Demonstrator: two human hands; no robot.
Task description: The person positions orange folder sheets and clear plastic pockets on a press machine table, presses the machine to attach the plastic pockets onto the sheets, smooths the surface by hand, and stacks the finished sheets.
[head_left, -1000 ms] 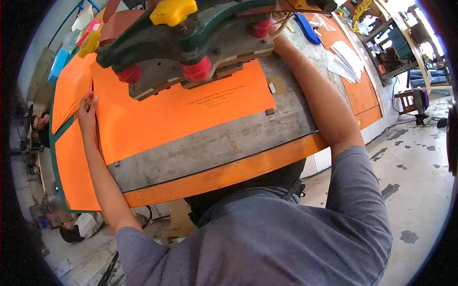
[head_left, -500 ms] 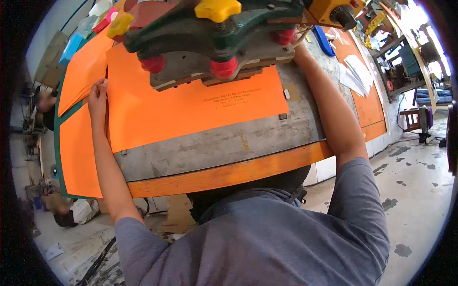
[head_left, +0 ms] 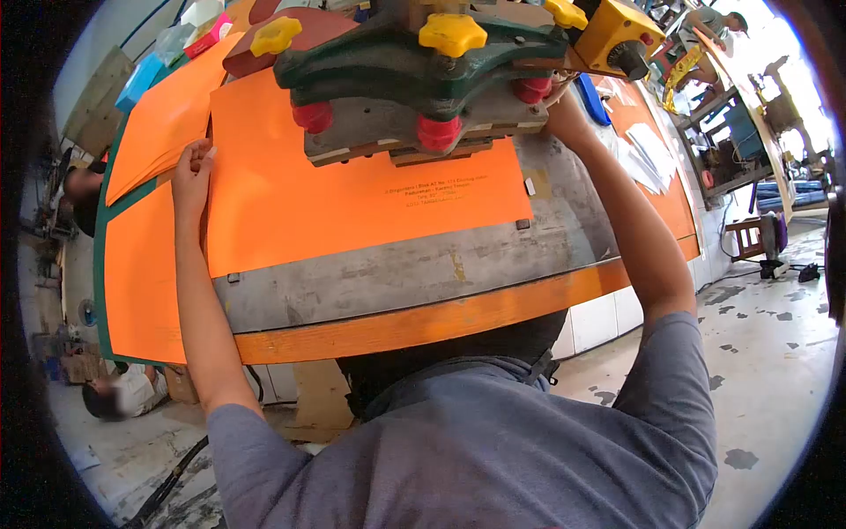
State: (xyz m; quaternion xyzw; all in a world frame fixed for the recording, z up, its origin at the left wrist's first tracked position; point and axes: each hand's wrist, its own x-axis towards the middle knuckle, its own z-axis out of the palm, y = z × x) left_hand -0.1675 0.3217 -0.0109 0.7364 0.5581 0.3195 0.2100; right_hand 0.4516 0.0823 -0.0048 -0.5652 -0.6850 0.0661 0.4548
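A large orange paper sheet [head_left: 300, 194] lies on the grey metal bed [head_left: 370, 286], with small dark lines of print near its right end. Above its far part hangs a dark green press head [head_left: 423, 70] with yellow knobs and red feet, a gap showing between its plate and the sheet. My left hand [head_left: 194, 167] is at the sheet's left edge, fingers curled together beside the stacked orange sheets [head_left: 163, 123]; what they pinch, if anything, is too small to make out. My right hand [head_left: 560, 101] reaches up beside the press head's right end, its fingers mostly hidden.
A yellow control box [head_left: 617, 40] with a black knob sits at the press's right. Beyond my right arm lie white paper pieces [head_left: 648, 154] and a blue object [head_left: 592, 97]. An orange wooden edge [head_left: 423, 316] borders the bed. Other people are in the background.
The view has shifted slightly, so the press head appears farther right and lower. My left hand stays by the sheet's left edge, my right beside the press. Another person shows at the upper right.
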